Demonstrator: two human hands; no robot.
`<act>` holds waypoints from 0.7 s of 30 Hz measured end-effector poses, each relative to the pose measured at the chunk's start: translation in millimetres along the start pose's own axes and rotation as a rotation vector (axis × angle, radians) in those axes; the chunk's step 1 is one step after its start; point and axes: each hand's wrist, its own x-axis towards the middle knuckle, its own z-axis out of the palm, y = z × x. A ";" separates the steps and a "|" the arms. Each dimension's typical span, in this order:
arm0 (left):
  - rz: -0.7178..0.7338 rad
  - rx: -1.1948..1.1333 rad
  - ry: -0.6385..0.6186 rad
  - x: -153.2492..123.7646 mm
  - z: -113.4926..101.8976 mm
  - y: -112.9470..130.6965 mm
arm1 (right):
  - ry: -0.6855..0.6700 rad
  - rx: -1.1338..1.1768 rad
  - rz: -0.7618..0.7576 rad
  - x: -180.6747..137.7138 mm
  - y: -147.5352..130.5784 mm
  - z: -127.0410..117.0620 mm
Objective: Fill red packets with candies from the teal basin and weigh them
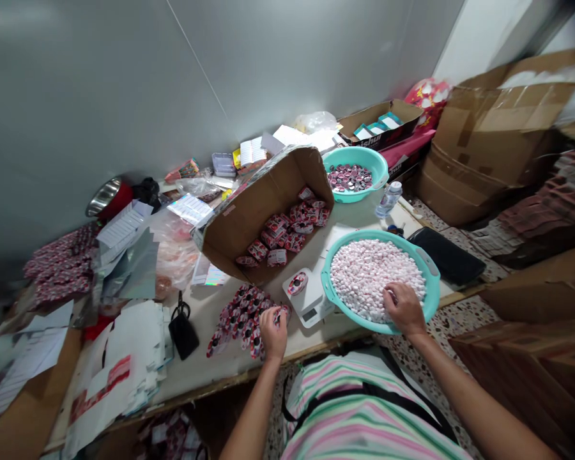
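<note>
My left hand (273, 333) is closed on a small red-and-white printed packet (282, 313), at the right edge of a group of similar packets (242, 319) with dark round spots. My right hand (405, 308) is in a turquoise basin (432, 281), its curled fingertips touching many small white and pinkish pellets (364, 275); what they pinch, if anything, is hidden. Between my hands is a white digital scale (311, 306) with one printed packet (297, 283) on its plate. Just behind, a tipped cardboard box (230, 239) holds several filled red-printed packets (280, 230).
A second turquoise basin (381, 167) holds round pinkish pieces. A clear bottle (389, 199) and a black case (445, 255) sit near the right edge. Black keys holder (184, 335) and paper stacks (134, 345) lie left. Large cartons (489, 140) stand right.
</note>
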 end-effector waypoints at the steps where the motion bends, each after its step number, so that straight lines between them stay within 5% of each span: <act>1: 0.011 0.006 -0.007 -0.9 -0.1 -0.9 | 0.002 -0.002 -0.002 0.1 -0.1 -0.2; 10: 0.119 0.036 -0.067 -10.9 -1.2 -3.9 | 0.003 -0.024 -0.002 -0.3 -0.6 -0.6; 21: 0.171 0.053 -0.093 12.6 -0.3 2.1 | -0.008 -0.032 -0.010 -1.2 0.7 -0.5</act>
